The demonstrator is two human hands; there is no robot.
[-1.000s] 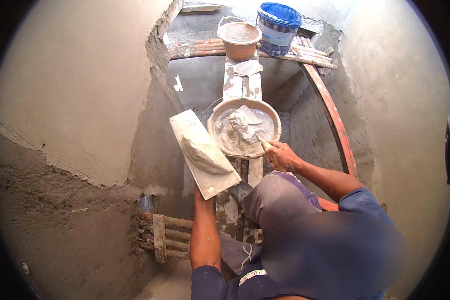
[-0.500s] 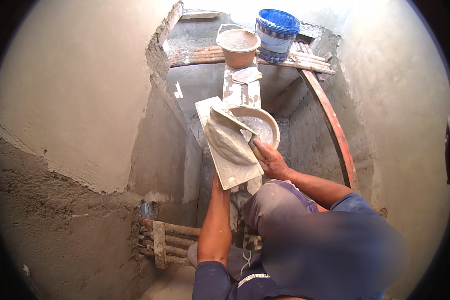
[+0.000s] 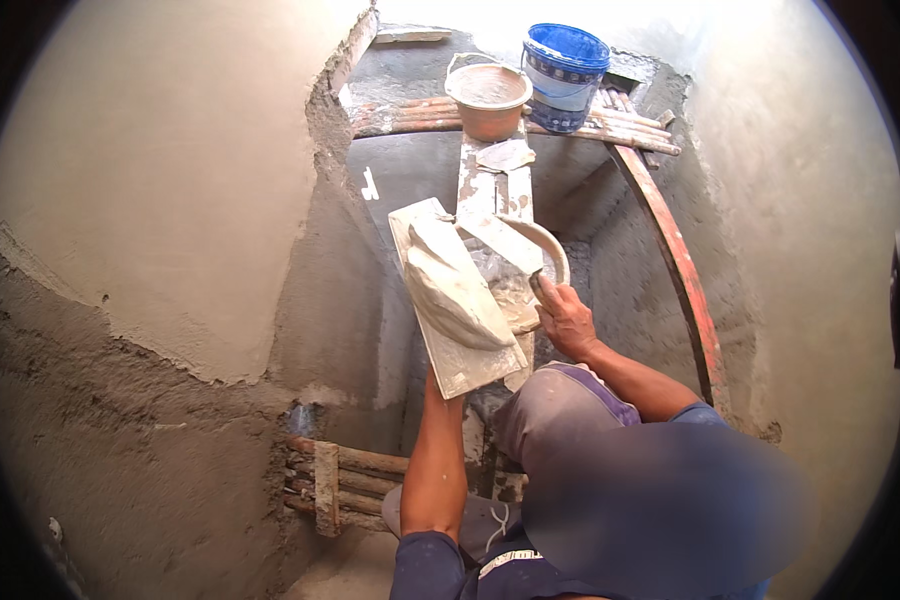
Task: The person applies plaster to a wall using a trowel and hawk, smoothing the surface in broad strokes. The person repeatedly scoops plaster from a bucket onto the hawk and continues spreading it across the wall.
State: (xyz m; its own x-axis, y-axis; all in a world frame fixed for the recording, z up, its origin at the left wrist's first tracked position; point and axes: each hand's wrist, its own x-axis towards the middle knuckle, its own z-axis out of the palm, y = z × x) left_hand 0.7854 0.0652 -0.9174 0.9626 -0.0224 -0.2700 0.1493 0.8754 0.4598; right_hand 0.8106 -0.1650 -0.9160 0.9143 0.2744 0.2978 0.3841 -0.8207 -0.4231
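Observation:
My left forearm reaches up beneath a rectangular plasterer's hawk, which my left hand holds from below; the board hides its fingers. A thick smooth mound of wet plaster lies along the tilted board. My right hand is closed around the handle of a trowel. Its flat, plaster-smeared blade points up and left over a round basin, apart from the mound. The hawk covers the basin's left side, and wet, pale stuff shows inside it.
A narrow plank runs away from me under the basin. At its far end stand an orange bucket and a blue bucket, beside wooden poles. Plastered walls rise on both sides; a reddish beam curves down the right. More poles lie lower left.
The trowel has come off the plaster mound and moved right, over the basin, with my right hand. The mound now looks smoother. The whole view has shifted slightly.

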